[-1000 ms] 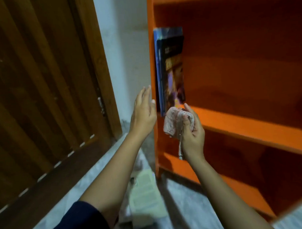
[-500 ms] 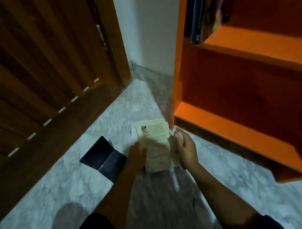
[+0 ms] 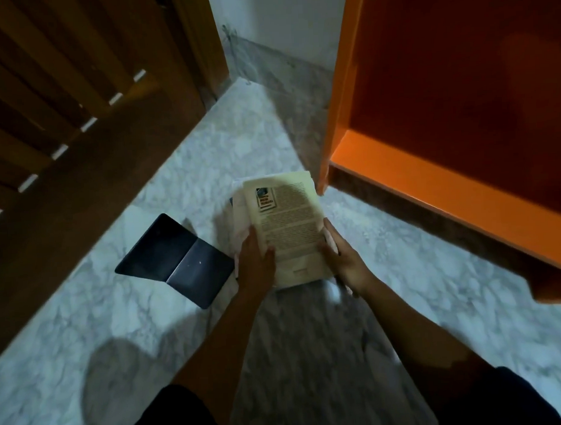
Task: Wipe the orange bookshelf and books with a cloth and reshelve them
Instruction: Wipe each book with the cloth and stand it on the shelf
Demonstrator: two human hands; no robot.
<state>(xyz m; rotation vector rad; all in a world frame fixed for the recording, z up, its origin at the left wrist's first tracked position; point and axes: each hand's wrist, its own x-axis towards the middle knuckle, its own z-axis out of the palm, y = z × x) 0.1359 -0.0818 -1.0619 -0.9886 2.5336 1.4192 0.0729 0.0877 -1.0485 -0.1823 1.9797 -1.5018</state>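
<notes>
Cloth (image 3: 329, 240) is mostly hidden under my right hand (image 3: 345, 258), which grips one cream book (image 3: 287, 221) along with my left hand (image 3: 256, 265); blurry pile (image 3: 238, 210) beneath, can't count it.

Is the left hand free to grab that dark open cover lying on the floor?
Not quite yet, probably: the left hand grips the cream book. The dark cover lies right beside it, nothing between, once it lets go.

One head-worn camera looks forward and steeply down from above the arms, close over the left hand (image 3: 256, 264) and right hand (image 3: 344, 257) gripping a book (image 3: 285, 218); floor (image 3: 142, 312) surrounds both hands.
</notes>
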